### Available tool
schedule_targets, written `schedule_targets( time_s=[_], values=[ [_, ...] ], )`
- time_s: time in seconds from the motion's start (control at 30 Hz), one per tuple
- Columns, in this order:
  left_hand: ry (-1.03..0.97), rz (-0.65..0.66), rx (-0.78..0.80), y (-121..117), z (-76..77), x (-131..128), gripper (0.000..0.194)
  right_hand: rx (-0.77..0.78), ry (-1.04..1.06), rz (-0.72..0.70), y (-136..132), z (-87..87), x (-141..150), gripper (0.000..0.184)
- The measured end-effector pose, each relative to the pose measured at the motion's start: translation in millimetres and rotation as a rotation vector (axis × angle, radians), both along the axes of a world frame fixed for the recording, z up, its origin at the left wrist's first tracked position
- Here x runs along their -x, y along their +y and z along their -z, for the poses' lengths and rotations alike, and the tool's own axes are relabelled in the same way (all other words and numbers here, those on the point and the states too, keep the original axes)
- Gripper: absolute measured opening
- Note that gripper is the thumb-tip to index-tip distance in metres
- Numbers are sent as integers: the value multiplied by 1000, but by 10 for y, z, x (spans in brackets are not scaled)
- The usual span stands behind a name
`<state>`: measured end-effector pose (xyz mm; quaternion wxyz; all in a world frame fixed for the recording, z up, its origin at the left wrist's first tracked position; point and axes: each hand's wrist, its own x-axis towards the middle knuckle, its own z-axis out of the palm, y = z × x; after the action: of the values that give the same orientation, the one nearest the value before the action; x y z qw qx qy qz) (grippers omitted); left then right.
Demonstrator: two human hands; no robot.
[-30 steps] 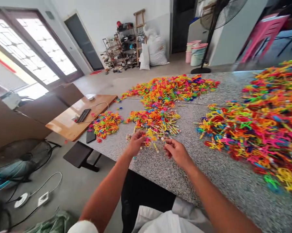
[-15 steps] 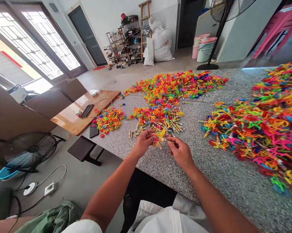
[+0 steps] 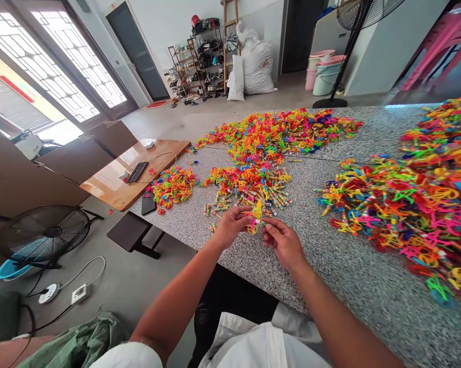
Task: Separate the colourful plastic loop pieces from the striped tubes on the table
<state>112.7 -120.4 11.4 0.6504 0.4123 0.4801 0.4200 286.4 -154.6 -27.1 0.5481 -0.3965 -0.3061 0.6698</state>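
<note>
Over the near edge of the speckled table (image 3: 249, 260), my two hands meet at a small plastic toy (image 3: 257, 210), mostly yellow with pink and white bits. My left hand (image 3: 230, 228) pinches it from the left side. From the right, my right hand (image 3: 286, 244) is closed, thumb and forefinger pinching the toy's thin right end; the exact part is too small to make out. Just beyond my hands lies a pile of short patterned sticks (image 3: 274, 196) with colourful plastic pieces (image 3: 249, 176) heaped behind them.
A large heap of similar toys (image 3: 399, 204) covers the table's right side. Another pile (image 3: 280, 130) lies farther back, a smaller one (image 3: 174, 186) at left beside a black phone (image 3: 148, 203). A wooden table (image 3: 138, 171) adjoins; a floor fan (image 3: 49, 232) stands lower left.
The yellow toy between my hands has turned more upright, and its pink and yellow loops hang more visibly below. Both hands stay close together in nearly the same place.
</note>
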Motion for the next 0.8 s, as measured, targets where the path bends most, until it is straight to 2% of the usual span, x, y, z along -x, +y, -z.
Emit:
schedule_targets(
  time_s=[0.2,0.27,0.37,0.43,0.63,0.8],
  values=[
    [-82,20,79,-16,42,32,57,-15,3,-4,-10,52,-29,44],
    [-114,33,102,-20,56,38,56,-58,-75,-2,-15,60,-43,43],
    [-124,31,103,-35,75,24,55,-143,-297,24,-24,80,-53,40],
    [-107,23,84,-50,84,2,54,-150,-352,37,-29,101,-47,40],
    [-84,53,71,-78,101,-30,54,-3,-73,2,-34,141,-38,41],
    [-53,78,69,-58,111,-57,58,-28,-77,0,-48,185,-71,43]
  ],
)
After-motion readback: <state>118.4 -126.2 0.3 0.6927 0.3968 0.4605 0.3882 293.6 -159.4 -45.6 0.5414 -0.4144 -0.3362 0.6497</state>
